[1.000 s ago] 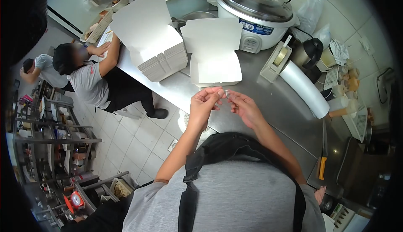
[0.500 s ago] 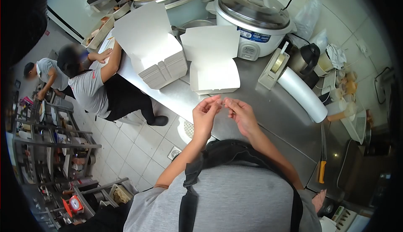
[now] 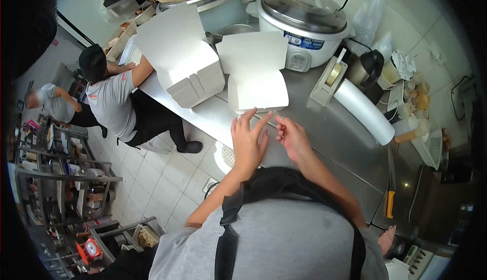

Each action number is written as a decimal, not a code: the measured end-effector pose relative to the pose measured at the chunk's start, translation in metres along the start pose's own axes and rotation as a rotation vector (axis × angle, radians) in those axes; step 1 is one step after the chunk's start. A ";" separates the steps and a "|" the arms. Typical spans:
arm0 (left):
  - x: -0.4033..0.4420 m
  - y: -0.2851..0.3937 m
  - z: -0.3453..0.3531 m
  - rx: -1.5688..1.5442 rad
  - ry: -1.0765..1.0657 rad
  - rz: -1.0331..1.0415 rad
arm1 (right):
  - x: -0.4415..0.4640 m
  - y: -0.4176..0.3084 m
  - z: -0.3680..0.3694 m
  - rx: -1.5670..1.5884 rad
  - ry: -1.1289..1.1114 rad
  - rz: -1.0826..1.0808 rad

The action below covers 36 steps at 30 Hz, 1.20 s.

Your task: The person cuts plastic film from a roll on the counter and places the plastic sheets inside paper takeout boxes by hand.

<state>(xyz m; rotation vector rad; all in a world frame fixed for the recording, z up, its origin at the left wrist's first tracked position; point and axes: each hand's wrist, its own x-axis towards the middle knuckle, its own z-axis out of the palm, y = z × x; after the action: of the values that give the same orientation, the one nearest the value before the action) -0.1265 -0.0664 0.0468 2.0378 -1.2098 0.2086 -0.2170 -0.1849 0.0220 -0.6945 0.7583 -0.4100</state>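
An open white takeaway box stands on the steel counter, its lid raised at the back. My left hand is at its front edge, fingers stretched and spread, the tips at or very close to the rim. Just right of it, my right hand has its fingers loosely bent and apart, near the box's front right corner. I can see nothing held in either hand. To the left is a stack of nested white boxes, the top one with its lid up.
A rice cooker stands behind the boxes. On the right are a tape dispenser, a white roll and a knife with a yellow handle. A co-worker leans on the counter at left; another person stands farther back.
My hands were pinched together in front of the box. They have parted; my left fingers have spread and reached the box's front edge. The people at left have shifted posture.
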 end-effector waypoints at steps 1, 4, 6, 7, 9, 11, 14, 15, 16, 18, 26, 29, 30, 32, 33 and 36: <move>-0.003 -0.002 0.002 0.023 -0.038 -0.003 | -0.001 -0.002 0.001 0.007 -0.005 0.004; -0.003 0.001 -0.004 0.098 -0.074 0.018 | -0.006 -0.011 0.004 0.021 -0.021 0.002; -0.002 0.001 -0.005 0.115 -0.065 0.014 | -0.010 -0.010 0.005 0.028 -0.011 -0.002; -0.001 0.004 -0.008 0.119 -0.056 0.017 | -0.010 -0.008 0.003 0.026 -0.017 0.003; 0.002 0.004 -0.007 0.104 -0.044 0.008 | -0.007 -0.009 -0.001 0.021 -0.033 0.002; -0.001 0.001 -0.005 0.071 -0.047 -0.031 | -0.007 -0.014 -0.002 0.110 -0.028 -0.030; -0.003 -0.009 -0.003 -0.021 -0.031 -0.047 | -0.005 -0.030 0.001 -0.201 -0.139 -0.359; -0.002 -0.008 -0.005 -0.094 0.011 -0.053 | -0.010 -0.033 0.001 -0.380 -0.197 -0.501; -0.002 -0.009 -0.003 -0.127 0.015 -0.063 | -0.016 -0.043 0.006 -0.651 -0.237 -0.595; -0.002 -0.009 0.000 -0.182 0.027 -0.078 | -0.020 -0.068 0.023 -1.194 -0.332 -0.814; 0.013 -0.013 -0.005 -0.563 0.076 -0.236 | 0.016 -0.080 0.027 -1.000 -0.522 -0.551; 0.019 -0.014 -0.004 -1.067 0.003 -0.473 | 0.045 -0.060 0.015 -0.617 -0.526 -0.206; 0.021 -0.017 -0.003 -1.106 -0.011 -0.530 | 0.048 -0.053 0.013 -0.641 -0.504 -0.200; 0.025 -0.024 -0.001 -1.185 -0.037 -0.641 | 0.051 -0.045 0.009 -0.612 -0.506 -0.177; 0.028 -0.026 0.000 -1.214 -0.016 -0.662 | 0.048 -0.042 0.008 -0.556 -0.527 -0.156; 0.033 -0.025 0.001 -1.203 0.007 -0.778 | 0.045 -0.037 -0.001 -0.410 -0.541 -0.139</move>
<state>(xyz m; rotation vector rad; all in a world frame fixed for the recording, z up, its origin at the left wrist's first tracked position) -0.0883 -0.0827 0.0488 1.2296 -0.2537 -0.7193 -0.1917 -0.2368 0.0252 -1.1881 0.2769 -0.1729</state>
